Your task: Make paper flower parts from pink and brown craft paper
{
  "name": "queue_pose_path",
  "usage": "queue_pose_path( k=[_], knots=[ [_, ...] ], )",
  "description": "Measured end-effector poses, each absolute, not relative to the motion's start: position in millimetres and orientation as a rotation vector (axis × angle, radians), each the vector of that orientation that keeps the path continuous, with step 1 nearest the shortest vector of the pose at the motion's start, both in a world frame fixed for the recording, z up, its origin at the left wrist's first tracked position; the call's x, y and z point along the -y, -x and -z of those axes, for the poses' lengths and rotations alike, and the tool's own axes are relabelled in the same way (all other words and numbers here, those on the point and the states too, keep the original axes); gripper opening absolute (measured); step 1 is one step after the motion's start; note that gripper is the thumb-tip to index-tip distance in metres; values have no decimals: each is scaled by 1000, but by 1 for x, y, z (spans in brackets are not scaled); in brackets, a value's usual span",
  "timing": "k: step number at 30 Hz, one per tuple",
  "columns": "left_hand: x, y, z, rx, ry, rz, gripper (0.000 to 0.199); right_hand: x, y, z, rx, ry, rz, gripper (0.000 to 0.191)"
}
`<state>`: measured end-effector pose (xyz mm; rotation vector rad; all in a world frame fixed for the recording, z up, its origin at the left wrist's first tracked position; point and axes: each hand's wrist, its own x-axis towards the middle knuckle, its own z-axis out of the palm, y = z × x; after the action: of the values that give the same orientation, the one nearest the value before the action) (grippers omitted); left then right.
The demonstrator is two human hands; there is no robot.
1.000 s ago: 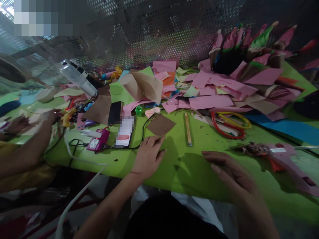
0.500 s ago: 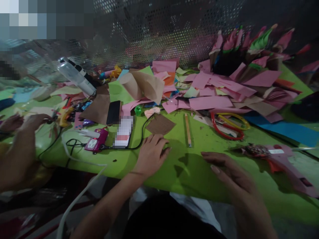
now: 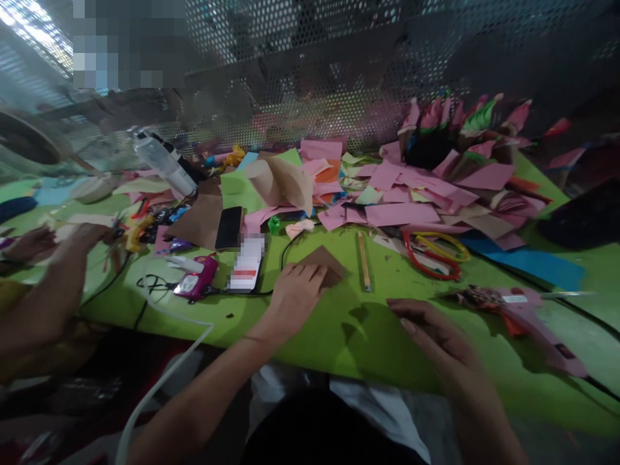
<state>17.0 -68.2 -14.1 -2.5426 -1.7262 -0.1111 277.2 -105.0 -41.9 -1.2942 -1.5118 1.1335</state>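
Observation:
My left hand (image 3: 296,290) lies palm down on the green table, its fingers stretched over the near left part of a brown square of paper (image 3: 329,261). Above the table at the right, my right hand (image 3: 433,326) is held with fingers extended and thumb slightly apart, empty. A pencil (image 3: 363,261) lies between the hands, just beyond them. Right of my right hand rests a pink hot glue gun (image 3: 527,316), its nozzle dark and crusted. Red-handled scissors (image 3: 426,261) and a yellow-handled pair (image 3: 450,244) lie behind it, their blades partly hidden.
Pink paper strips (image 3: 402,214) pile up at the back, near cone-shaped paper pieces (image 3: 484,116). Left of my hand are a lit phone (image 3: 248,261), a dark phone (image 3: 229,227) and a magenta device (image 3: 197,279) with cables. A co-worker's hand (image 3: 87,242) works at far left.
My left hand has slid forward, and its fingers now cover part of the brown square. My right hand stays nearly still. The view has tilted up a little.

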Motion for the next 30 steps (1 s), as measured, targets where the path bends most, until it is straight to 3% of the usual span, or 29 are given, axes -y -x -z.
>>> queue_pose_path(
  k=[5, 9, 13, 18, 20, 24, 27, 30],
  knots=[
    [73, -10, 22, 1589, 2601, 182, 35, 102, -274, 43, 1536, 1298, -1086, 28],
    [65, -9, 22, 1722, 2591, 501, 42, 97, -271, 45, 1571, 1301, -1012, 30],
    [47, -14, 9, 2082, 2409, 1385, 37, 94, -266, 37, 1646, 1271, -934, 28],
    [21, -30, -11, 2302, 2157, 2672, 30, 72, -255, -8, 1797, 1168, -671, 27],
    [13, -35, -16, 2314, 2093, 2966, 30, 53, -249, -28, 1821, 1118, -548, 26],
    [0, -38, -15, 2434, 2087, 3034, 32, 12, -232, -42, 1906, 1004, -410, 33],
    [-5, -32, -8, 2471, 2066, 3070, 31, -6, -220, -29, 1991, 971, -430, 39],
    [-4, -27, -1, 2474, 2025, 3118, 29, -8, -215, -10, 2004, 979, -474, 33]
  ],
)
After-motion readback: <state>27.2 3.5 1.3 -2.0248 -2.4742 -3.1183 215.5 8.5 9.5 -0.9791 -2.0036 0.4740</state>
